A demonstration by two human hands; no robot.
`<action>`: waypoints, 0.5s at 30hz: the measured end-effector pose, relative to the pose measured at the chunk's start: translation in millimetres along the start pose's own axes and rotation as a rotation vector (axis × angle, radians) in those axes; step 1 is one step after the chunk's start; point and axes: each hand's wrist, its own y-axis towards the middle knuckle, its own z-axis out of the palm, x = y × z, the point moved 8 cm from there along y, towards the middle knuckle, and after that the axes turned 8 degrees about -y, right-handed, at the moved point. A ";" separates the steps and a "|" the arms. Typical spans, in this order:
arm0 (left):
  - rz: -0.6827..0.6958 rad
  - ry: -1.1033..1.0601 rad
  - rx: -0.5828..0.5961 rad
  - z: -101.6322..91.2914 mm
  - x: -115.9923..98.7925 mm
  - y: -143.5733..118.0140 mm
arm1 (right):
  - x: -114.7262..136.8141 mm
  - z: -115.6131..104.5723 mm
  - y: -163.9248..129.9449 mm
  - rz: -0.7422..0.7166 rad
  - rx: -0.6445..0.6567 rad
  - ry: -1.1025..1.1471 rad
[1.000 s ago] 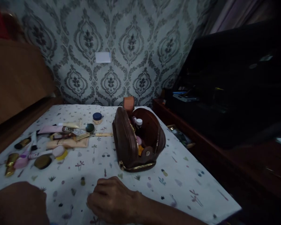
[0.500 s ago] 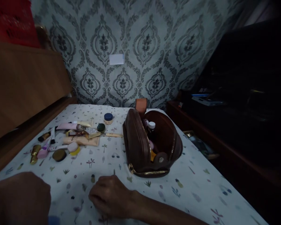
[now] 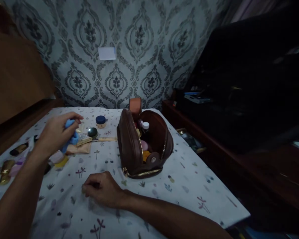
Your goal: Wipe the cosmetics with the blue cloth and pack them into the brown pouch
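Observation:
My left hand (image 3: 55, 133) is stretched out over the pile of cosmetics (image 3: 72, 146) on the left of the table and holds a small blue object (image 3: 70, 132). My right hand (image 3: 102, 190) rests on the patterned tablecloth (image 3: 184, 186) near the front, fingers curled, with nothing seen in it. A brown leather pouch (image 3: 129, 146) stands unzipped in the middle, holding a white-capped bottle (image 3: 146, 127) and pink and orange items.
A blue-lidded jar (image 3: 101, 121) and a dark round compact (image 3: 92, 132) lie behind the pile. Gold tubes (image 3: 5, 170) sit at the far left. A wooden headboard (image 3: 17, 79) is at left, dark furniture (image 3: 239, 99) at right, patterned wallpaper behind.
My left hand has risen from the near left corner and reached forward over the cosmetics with a blue object in it. My right hand stayed on the cloth.

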 end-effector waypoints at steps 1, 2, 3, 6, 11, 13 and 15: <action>-0.028 0.032 0.019 8.8 -1.8 10.3 | -0.4 0.1 0.3 -0.017 -0.005 -0.001; -0.061 0.070 0.041 16.4 -1.4 18.6 | -1.2 0.1 0.7 -0.028 -0.009 0.002; -0.091 0.105 0.067 23.4 0.1 25.1 | -2.2 0.3 0.9 -0.033 -0.010 0.003; -0.143 0.153 0.178 43.6 7.4 35.2 | -2.9 -0.1 0.8 -0.033 -0.006 -0.032; -0.168 0.116 0.317 68.1 18.0 37.8 | 2.5 -2.8 -1.2 -0.052 -0.004 -0.068; -0.157 0.133 0.337 71.1 18.4 38.5 | 2.4 -2.3 -1.2 -0.055 0.001 -0.072; -0.154 0.142 0.355 72.5 18.1 38.7 | 1.4 -1.6 -0.9 -0.056 0.003 -0.083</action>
